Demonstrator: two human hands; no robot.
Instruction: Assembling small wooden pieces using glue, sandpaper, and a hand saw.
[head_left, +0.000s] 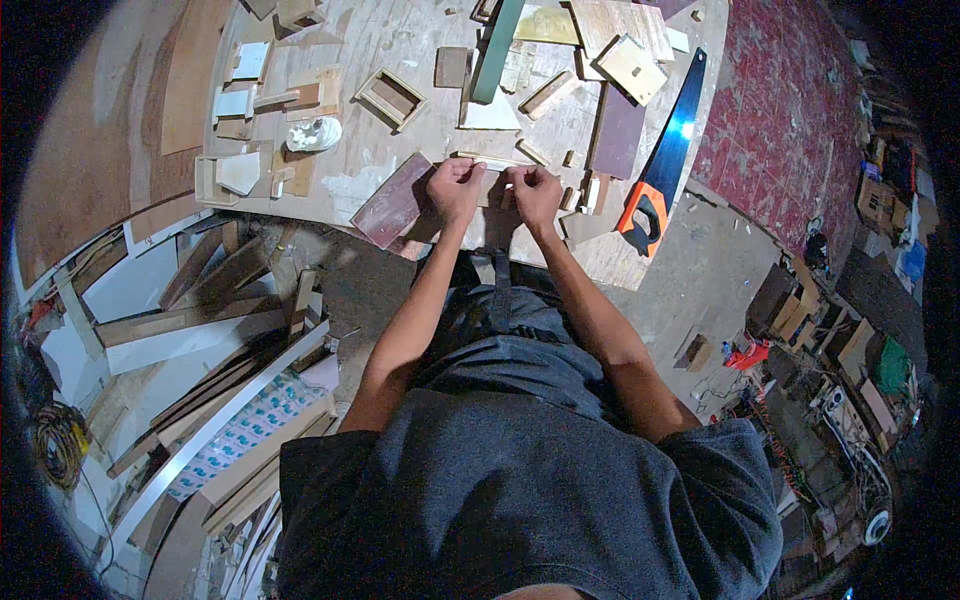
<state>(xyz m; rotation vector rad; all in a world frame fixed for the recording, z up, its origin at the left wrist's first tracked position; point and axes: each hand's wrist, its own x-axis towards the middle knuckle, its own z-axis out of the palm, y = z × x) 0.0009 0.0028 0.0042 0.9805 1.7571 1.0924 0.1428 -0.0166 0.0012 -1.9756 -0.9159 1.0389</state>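
Observation:
At the near edge of the table, my left hand [456,190] and my right hand [535,195] are close together, fingers pinched. Between them runs a thin, pale wooden strip [494,162], one end at each hand. A reddish-brown board [392,200] lies slanted just left of my left hand. Small wooden offcuts [570,198] lie to the right of my right hand, and a short wooden stick [532,152] rests just beyond it. A small open wooden box frame [391,99] sits farther off to the left.
A handsaw [664,160] with an orange and black handle lies along the table's right edge. A white tub [314,134] stands on the left. A long green strip [497,50] and several boards cover the far side. Stacked lumber [230,430] fills the floor at left.

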